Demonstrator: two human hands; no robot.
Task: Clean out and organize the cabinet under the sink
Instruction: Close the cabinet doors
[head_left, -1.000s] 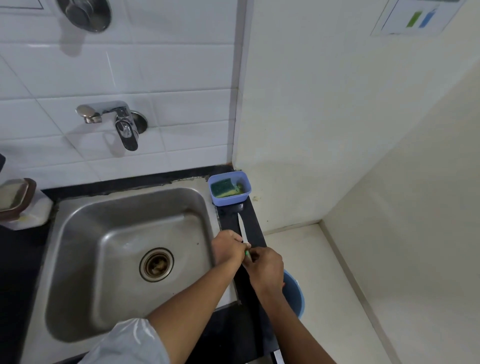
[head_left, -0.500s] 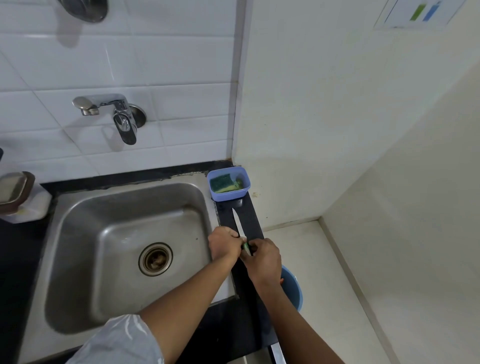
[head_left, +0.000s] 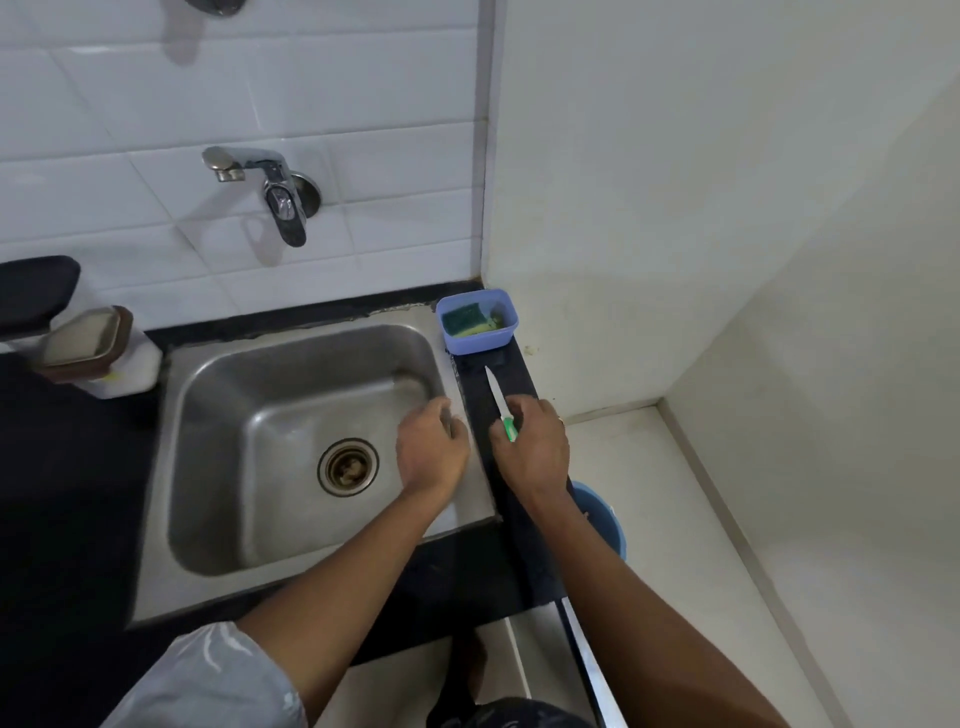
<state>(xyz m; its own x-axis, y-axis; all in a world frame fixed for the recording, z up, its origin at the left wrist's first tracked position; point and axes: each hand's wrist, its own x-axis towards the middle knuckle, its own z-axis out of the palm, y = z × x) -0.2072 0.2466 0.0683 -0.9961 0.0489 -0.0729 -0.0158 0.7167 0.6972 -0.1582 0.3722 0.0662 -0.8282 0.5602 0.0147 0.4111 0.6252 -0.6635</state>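
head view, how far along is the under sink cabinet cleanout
Done: nothing that shows; the cabinet is out of view. In hand: the right hand grips a green-handled white-bladed knife over the black counter strip beside the steel sink; the left hand hovers empty. Left: apparently the whole cabinet.

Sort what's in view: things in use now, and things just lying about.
In use: knife, gripped by the right hand on the counter; left hand holds nothing, over the sink.
Lying about: tub with sponge, tap, bucket, jar.
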